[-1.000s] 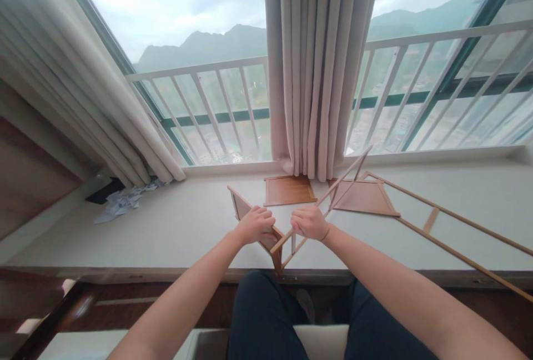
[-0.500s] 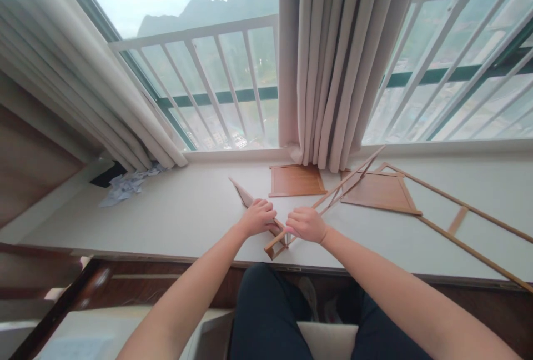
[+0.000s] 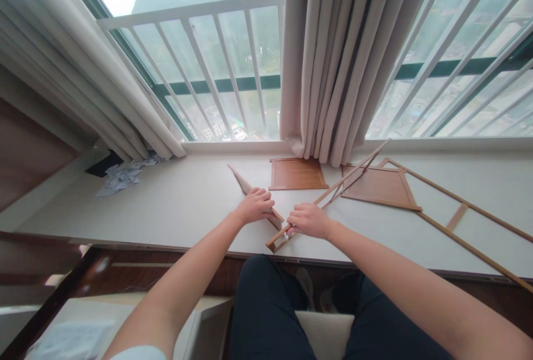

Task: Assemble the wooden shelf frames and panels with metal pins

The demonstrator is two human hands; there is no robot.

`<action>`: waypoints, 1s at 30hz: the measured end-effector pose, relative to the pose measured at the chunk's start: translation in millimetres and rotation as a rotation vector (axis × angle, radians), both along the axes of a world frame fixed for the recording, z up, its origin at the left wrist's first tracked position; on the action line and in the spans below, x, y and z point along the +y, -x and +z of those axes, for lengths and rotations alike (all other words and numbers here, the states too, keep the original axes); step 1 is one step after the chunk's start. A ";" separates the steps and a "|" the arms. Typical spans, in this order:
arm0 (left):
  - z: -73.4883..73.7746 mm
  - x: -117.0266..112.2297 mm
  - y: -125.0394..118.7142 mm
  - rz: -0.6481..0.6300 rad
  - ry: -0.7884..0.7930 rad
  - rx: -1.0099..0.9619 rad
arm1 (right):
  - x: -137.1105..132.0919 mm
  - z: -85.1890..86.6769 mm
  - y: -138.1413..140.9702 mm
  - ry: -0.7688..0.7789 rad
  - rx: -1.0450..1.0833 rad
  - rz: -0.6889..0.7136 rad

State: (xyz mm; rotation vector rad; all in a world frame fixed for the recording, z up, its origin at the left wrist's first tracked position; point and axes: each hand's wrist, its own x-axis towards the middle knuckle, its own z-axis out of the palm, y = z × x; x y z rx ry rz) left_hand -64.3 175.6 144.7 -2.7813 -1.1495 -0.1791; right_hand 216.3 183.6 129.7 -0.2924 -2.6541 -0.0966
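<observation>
My left hand (image 3: 255, 205) is closed over a small wooden panel (image 3: 242, 181) that lies tilted on the white sill (image 3: 175, 204), its pointed end sticking out toward the window. My right hand (image 3: 308, 220) grips a long ladder-like wooden frame (image 3: 345, 178) near its lower end. That end rests on the sill near its front edge, and the frame slopes up to the right toward the curtain. The panel and the frame meet between my hands; the joint itself is hidden by my fingers.
A flat brown wooden panel (image 3: 296, 174) lies below the beige curtain (image 3: 341, 60). A second panel (image 3: 380, 186) and a long two-rail frame (image 3: 458, 216) lie at right. Crumpled paper (image 3: 122, 175) sits at far left by another curtain. A white railing (image 3: 216, 65) stands outside the window.
The frame's lower end and the panel have come down from over the sill's front edge and now lie lower on the sill. Both hands keep their hold. The camera has tilted down.
</observation>
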 end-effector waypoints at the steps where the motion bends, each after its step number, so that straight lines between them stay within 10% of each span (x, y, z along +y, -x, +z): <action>1: -0.9 -1.3 -1.4 -0.005 0.004 0.004 | -0.7 -1.3 1.2 -0.004 0.002 -0.011; 16: 9.7 -8.6 -8.3 -0.031 0.091 -0.061 | -3.8 5.5 9.1 0.023 -0.028 0.026; 30: 6.9 -30.0 -18.4 0.023 0.117 -0.044 | -18.0 65.0 28.1 0.405 -0.705 -0.010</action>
